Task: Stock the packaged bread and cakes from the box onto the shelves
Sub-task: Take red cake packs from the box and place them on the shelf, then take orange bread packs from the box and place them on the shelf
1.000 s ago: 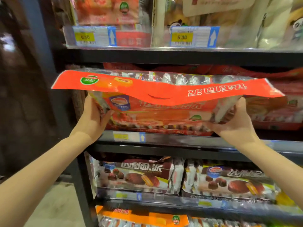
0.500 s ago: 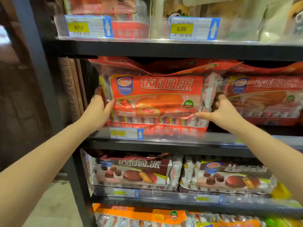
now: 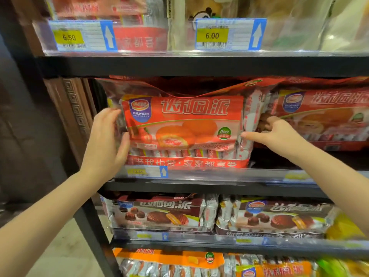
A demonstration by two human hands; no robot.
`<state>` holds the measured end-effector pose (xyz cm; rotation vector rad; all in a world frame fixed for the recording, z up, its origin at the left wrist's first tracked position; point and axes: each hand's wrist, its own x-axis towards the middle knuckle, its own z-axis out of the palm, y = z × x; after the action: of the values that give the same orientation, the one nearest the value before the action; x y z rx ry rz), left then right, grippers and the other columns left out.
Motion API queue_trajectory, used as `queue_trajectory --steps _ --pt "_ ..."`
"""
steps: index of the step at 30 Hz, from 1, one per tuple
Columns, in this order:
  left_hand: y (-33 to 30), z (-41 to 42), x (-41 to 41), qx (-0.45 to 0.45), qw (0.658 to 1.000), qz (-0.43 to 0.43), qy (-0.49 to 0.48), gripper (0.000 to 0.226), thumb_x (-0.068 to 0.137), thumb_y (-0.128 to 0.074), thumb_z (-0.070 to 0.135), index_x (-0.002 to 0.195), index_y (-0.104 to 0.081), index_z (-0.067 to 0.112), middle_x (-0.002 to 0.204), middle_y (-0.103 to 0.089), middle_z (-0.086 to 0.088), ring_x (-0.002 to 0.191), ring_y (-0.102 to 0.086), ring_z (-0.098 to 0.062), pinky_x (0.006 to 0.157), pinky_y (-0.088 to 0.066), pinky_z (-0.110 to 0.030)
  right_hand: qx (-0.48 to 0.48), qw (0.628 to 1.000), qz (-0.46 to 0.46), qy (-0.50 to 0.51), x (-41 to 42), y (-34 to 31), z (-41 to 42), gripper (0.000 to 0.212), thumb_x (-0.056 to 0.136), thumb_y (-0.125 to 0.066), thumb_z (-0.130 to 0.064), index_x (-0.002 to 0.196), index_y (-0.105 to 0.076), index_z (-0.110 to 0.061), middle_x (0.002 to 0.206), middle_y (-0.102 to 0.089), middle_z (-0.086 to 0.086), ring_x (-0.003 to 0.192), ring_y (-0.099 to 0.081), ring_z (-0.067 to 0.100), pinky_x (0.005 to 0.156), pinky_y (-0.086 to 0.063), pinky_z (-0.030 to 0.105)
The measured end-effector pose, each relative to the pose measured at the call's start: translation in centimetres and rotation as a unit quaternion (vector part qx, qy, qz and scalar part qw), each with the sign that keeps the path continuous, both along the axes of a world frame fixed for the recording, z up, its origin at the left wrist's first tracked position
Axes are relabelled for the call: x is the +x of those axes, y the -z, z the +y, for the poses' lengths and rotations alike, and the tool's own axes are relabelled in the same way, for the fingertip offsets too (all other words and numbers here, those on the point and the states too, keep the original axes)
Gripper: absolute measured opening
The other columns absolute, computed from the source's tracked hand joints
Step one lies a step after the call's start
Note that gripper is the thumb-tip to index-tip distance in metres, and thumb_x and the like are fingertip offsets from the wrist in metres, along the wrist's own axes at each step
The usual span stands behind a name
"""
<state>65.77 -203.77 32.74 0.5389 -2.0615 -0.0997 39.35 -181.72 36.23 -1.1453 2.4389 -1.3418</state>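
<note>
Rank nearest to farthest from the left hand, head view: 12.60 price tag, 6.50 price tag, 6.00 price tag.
From the left hand:
1. 12.60 tag, just below the hand, on the same shelf's rail.
2. 6.50 tag, above, on the upper shelf rail, left.
3. 6.00 tag, upper rail, well off to the right.

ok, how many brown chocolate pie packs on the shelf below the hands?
2: one chocolate pie pack at left, another chocolate pie pack to its right, side by side on the shelf rail front. More may sit hidden behind them.
</note>
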Motion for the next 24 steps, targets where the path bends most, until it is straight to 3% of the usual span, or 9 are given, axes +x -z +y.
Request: queue_trajectory --steps 3,6,10,15,18,21,24 --pt "-1.3 0.8 0.1 -0.058 0.988 -0.141 0.03 0.043 0.09 -0.049 0.022 0.125 -0.049 -0.004 0.129 -0.048 -0.023 0.121 -0.04 -0.026 0.099 -0.037 -0.037 0.025 1.0 0.016 0.007 0.3 -1.4 0.9 0.055 0.082 -0.069 -0.028 0.129 -0.05 -0.007 0.121 -0.059 -0.001 0.112 -0.055 0.014 0.093 -0.042 0.028" --pt "-3.0 2.7 -0.7 -0.058 0.961 -0.259 0.08 0.045 0.091 -0.041 0.031 0.122 -0.054 0.001 0.123 -0.054 -0.019 0.113 -0.05 -0.028 0.094 -0.042 -0.036 0.104 0.994 0.017 0.002 0.8 -2.9 2.4 0.065 0.083 -0.066 -0.036 0.137 -0.044 -0.007 0.133 -0.055 0.006 0.115 -0.057 0.02 0.099 -0.045 0.033" --pt "-6.8 5.8 -2.2 -0.055 0.92 -0.358 0.15 0.046 0.097 -0.026 0.041 0.119 -0.053 0.01 0.118 -0.06 -0.011 0.104 -0.059 -0.025 0.088 -0.042 -0.03 0.214 0.977 0.025 -0.003 2.1 -6.3 5.4 0.064 0.085 -0.061 -0.044 0.139 -0.04 -0.018 0.135 -0.053 0.0 0.117 -0.055 0.021 0.1 -0.043 0.043" --pt "-14.4 10.9 -5.4 -0.055 0.88 -0.415 0.224 0.044 0.089 -0.039 0.04 0.117 -0.058 0.012 0.115 -0.062 -0.007 0.098 -0.064 -0.023 0.084 -0.049 -0.026 0.299 0.953 0.031 0.018 4.4 -12.5 10.9 0.05 0.089 -0.053 -0.045 0.134 -0.046 -0.025 0.129 -0.057 -0.007 0.114 -0.055 0.016 0.097 -0.044 0.038" --pt "-19.7 14.9 -7.2 -0.059 0.844 -0.461 0.269 0.053 0.086 -0.036 0.041 0.12 -0.058 0.009 0.119 -0.061 -0.011 0.101 -0.063 -0.028 0.087 -0.051 -0.033 0.336 0.94 0.048 0.039 6.5 -17.0 14.5 0.047 0.092 -0.049 -0.042 0.136 -0.043 -0.027 0.132 -0.055 -0.009 0.115 -0.055 0.016 0.096 -0.043 0.035" --pt "-25.4 19.6 -8.5 -0.079 0.821 -0.469 0.316 0.06 0.09 -0.026 0.047 0.137 -0.044 0.014 0.136 -0.048 -0.007 0.118 -0.052 -0.026 0.098 -0.041 -0.033 0.362 0.926 0.083 0.07 8.4 -22.5 18.9 0.044 0.094 -0.045 -0.042 0.136 -0.042 -0.027 0.134 -0.054 -0.007 0.118 -0.054 0.019 0.093 -0.042 0.035" --pt "-30.1 24.1 -9.5 -0.114 0.803 -0.453 0.368 0.051 0.097 -0.036 0.043 0.143 -0.033 0.02 0.14 -0.04 -0.001 0.123 -0.045 -0.019 0.1 -0.034 -0.029 0.367 0.912 0.143 0.113 10.6 -27.9 24.1 0.039 0.096 -0.042 -0.038 0.133 -0.045 -0.026 0.128 -0.058 -0.005 0.116 -0.054 0.02 0.088 -0.044 0.033"
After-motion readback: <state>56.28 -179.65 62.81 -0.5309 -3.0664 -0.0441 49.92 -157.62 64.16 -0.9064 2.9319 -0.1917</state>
